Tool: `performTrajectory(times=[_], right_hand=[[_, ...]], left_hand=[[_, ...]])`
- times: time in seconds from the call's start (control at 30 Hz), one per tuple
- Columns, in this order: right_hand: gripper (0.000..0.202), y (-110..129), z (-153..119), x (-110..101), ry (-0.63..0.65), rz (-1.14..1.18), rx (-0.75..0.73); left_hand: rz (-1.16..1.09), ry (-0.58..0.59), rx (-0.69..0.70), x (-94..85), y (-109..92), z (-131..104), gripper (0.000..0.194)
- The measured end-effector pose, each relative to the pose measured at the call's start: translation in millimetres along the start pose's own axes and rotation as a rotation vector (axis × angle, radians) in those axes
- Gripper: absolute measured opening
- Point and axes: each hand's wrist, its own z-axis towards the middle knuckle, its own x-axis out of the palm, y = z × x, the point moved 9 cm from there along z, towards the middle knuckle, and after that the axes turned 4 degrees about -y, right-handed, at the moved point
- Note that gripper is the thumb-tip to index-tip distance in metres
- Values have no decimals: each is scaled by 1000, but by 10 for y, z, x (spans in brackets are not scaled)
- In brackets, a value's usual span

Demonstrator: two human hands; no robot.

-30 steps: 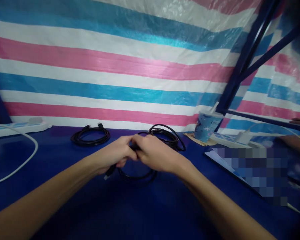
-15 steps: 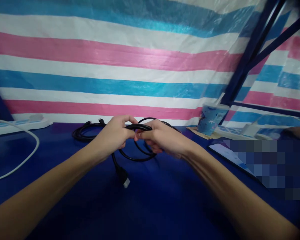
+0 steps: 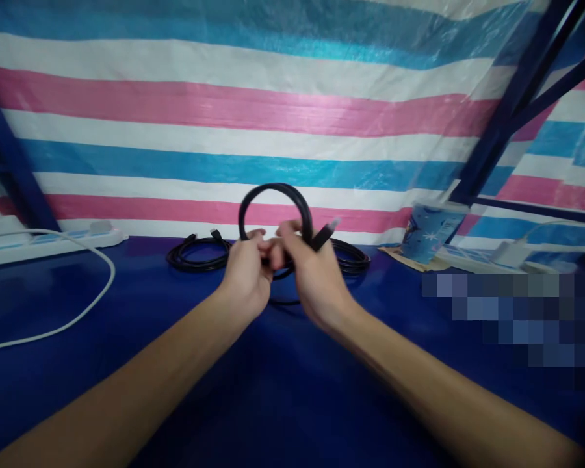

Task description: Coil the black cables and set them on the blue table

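A black cable [image 3: 274, 187], bent into a round coil, stands upright above the blue table between my two hands. My left hand [image 3: 249, 270] is closed on the coil's lower left side. The right side of the loop runs into my right hand [image 3: 313, 270], which is closed around it. The cable's plug [image 3: 326, 234] sticks out over the back of my right hand, its pale metal tip blurred. Below the hands, a loose part of the cable [image 3: 283, 302] hangs near the table. The fingertips meet in the middle and partly hide the strands.
Coiled black cables lie behind my hands, one at the left [image 3: 195, 263] and one at the right [image 3: 353, 259]. White power strips [image 3: 78, 242] flank the table [image 3: 253, 403]. A blue cup [image 3: 433, 231] stands at the back right. A white cord [image 3: 104, 289] curves across the left.
The cable coil has turned from lying flat to standing up as a loop. The plug that hung below my left hand is now gone from there; one shows at my right hand.
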Motion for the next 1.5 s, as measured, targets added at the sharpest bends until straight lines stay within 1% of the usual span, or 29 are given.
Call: performTrajectory(times=[0.03,0.07,0.13,0.2,0.23,0.27,0.33,0.4,0.5,0.57,0.63,0.7,0.77,0.83,0.9,0.97,1.03,1.07,1.13,1.2,1.23,1.27,1.3,1.33,1.37,1.4,1.43,1.47,1.5], right_hand=[[15,-10,47,-86,-38,12,41],[16,-2,94,-147,-25,31,82],[14,-28,130,-138,183,3,256],[13,-47,96,-194,334,-123,402],[12,-71,61,-229,393,-215,462],[12,-105,21,-263,440,-314,511],[11,-179,-30,-320,491,-505,550],[13,-199,15,-362,445,-653,469],[8,-106,142,-375,300,-785,203],[3,-26,168,-354,235,-907,20],[14,43,148,-322,187,-1054,-134],[23,76,117,-294,159,-1096,-210],[27,45,106,-288,160,-959,-167],[24,-66,110,-298,166,-697,-16],[16,-208,95,-277,173,-410,163],[10,-281,75,-238,181,-196,280],[11,-264,79,-248,189,-109,344],[9,-232,88,-276,203,-118,371],[6,-121,125,-377,232,-214,395],[2,63,190,-493,237,-392,311],[5,152,211,-515,253,-527,239],[9,232,221,-505,272,-683,145],[16,286,210,-455,305,-848,43],[26,317,186,-380,337,-996,-62],[35,334,156,-301,353,-1095,-161],[42,330,130,-237,357,-1123,-224],[44,322,117,-205,338,-1079,-249],[42,304,118,-206,307,-967,-233],[35,270,128,-231,275,-805,-178]], left_hand=[[21,24,5,24,42,-11,20],[53,31,36,24,34,-13,15],[192,54,151,20,-89,-10,6],[390,141,260,77,-219,-26,8],[473,216,258,128,-217,-39,11],[533,298,208,176,-162,-56,13],[583,405,59,223,1,-100,15],[557,415,-44,229,119,-136,14],[474,393,-45,263,170,-165,12],[508,384,37,289,161,-172,15],[610,357,159,296,131,-163,21],[675,315,256,276,98,-136,29],[624,247,274,204,63,-74,35],[457,154,234,80,20,9,33],[266,76,203,-44,-39,78,29],[134,58,179,-125,-86,118,26],[69,127,106,-125,-79,123,25],[52,196,53,-86,-59,100,26],[40,378,-37,63,-23,-15,32],[121,552,-90,249,31,-194,37],[206,622,-112,337,86,-286,35],[315,664,-135,402,159,-359,29],[424,672,-155,438,232,-403,21],[513,646,-165,448,284,-412,16],[565,594,-159,438,301,-394,17],[583,524,-140,413,283,-355,20],[572,446,-113,374,234,-308,22],[535,378,-76,336,162,-264,24],[482,327,-34,303,76,-229,27]])
